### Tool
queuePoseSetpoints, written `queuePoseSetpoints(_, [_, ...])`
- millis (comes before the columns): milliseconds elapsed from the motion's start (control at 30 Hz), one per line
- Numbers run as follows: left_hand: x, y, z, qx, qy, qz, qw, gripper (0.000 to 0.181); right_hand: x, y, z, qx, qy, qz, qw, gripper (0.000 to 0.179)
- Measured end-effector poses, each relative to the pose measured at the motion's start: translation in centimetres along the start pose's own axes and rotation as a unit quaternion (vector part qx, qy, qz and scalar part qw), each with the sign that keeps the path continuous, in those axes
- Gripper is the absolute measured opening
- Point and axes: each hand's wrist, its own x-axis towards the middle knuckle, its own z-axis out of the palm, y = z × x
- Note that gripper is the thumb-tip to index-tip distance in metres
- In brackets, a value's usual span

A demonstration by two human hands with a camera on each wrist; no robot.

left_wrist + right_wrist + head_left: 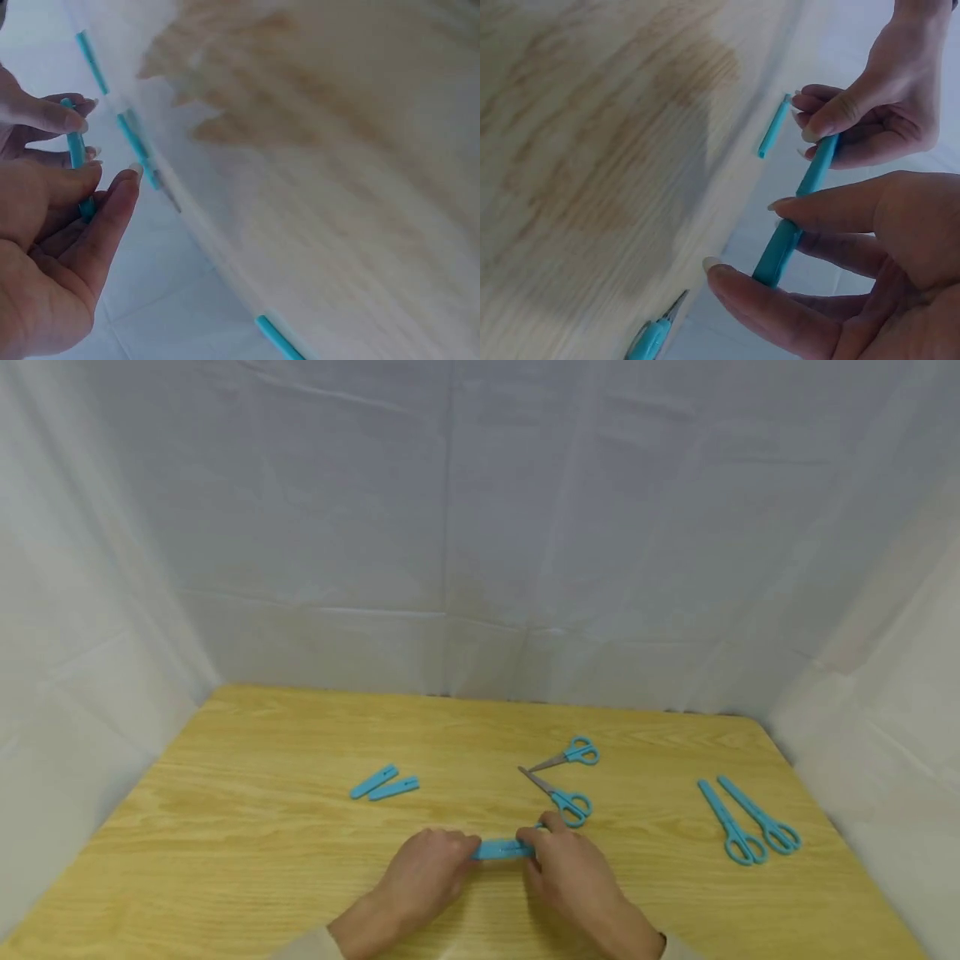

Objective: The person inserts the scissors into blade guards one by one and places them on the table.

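A pair of scissors with its blue blade cover (pixel 497 849) is held level between both hands, low over the table's front middle. My left hand (pixel 427 872) pinches the cover's left end between thumb and fingers. On the other side my right hand (pixel 573 877) grips the scissors at the blue handle (pixel 778 251), largely hidden by the fingers in the head view. The blades do not show; the cover hides them. Just beyond the right hand lie two uncovered scissors, the nearer pair (pixel 572 807) and the farther pair (pixel 581 751), their blade tips close together.
Two loose blue blade covers, one (pixel 373 782) beside the other (pixel 394 788), lie left of centre on the wooden table (pixel 262 860). Toward the right edge rest two covered scissors (pixel 731 822) (pixel 761 814) side by side. White sheeting (pixel 450 527) hangs behind and at both sides.
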Motion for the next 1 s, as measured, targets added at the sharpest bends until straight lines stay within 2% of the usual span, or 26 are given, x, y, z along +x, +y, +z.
queuePoseSetpoints(100, [-0.1,0.0,0.0,0.011,-0.003,-0.006,0.9999,0.021,0.0,0.4,0.2,0.012,-0.005,-0.005,0.9999,0.023])
queuePoseSetpoints(200, [0.0,-0.2,-0.2,0.004,0.000,-0.013,0.9999,0.022,0.0,0.6,0.2,0.011,0.010,-0.010,0.9998,0.022])
queuePoseSetpoints(467, [0.2,-0.3,-0.3,-0.003,-0.001,-0.014,0.9999,0.015,0.0,0.8,-0.4,-0.052,0.035,-0.019,0.9978,0.021])
queuePoseSetpoints(600, [0.4,-0.3,-0.1,0.011,0.004,-0.009,0.9999,0.009,0.0,1.1,-0.6,-0.053,0.036,-0.029,0.9975,0.020])
queuePoseSetpoints(667, [0.5,-0.2,0.0,0.021,0.006,-0.007,0.9997,0.015,0.0,1.5,-0.7,-0.046,0.036,-0.030,0.9978,0.020])
queuePoseSetpoints(800, [1.0,-0.1,0.0,0.032,0.021,-0.008,0.9993,0.041,-0.1,2.4,-1.2,-0.030,0.027,-0.011,0.9991,0.019])
queuePoseSetpoints(900, [1.6,-0.1,0.1,0.036,0.033,-0.012,0.9987,0.055,-0.2,3.2,-1.8,-0.022,0.014,0.017,0.9995,0.018])
queuePoseSetpoints(1000, [2.2,-0.1,0.4,0.045,0.039,-0.015,0.9981,0.062,-0.5,4.4,-2.4,-0.018,0.001,0.054,0.9984,0.020])
